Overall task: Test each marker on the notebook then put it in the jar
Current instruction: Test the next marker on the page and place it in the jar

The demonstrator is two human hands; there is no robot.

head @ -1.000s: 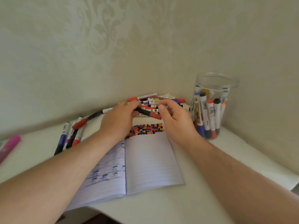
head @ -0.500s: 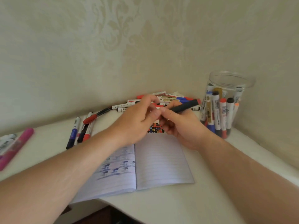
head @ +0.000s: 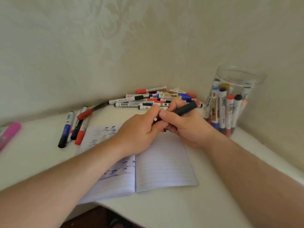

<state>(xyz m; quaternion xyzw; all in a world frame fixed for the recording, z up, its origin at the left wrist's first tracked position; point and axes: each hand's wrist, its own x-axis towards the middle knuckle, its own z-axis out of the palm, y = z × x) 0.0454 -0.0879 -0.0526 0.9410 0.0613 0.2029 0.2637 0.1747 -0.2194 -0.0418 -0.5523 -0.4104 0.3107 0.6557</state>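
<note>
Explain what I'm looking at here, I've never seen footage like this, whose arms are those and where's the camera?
There is no machine here. The camera is worn on a person's head and looks down at their own two arms, so you see what they see. The right hand grips a dark marker like a pen, over an open lined notebook on a pale table. The left hand is curled against the marker's front end; what it pinches is hidden. Behind the hands lies a pile of markers, with a few loose markers to the left and a pink one at the edge. On the right stands a clear jar already holding several markers.
</note>
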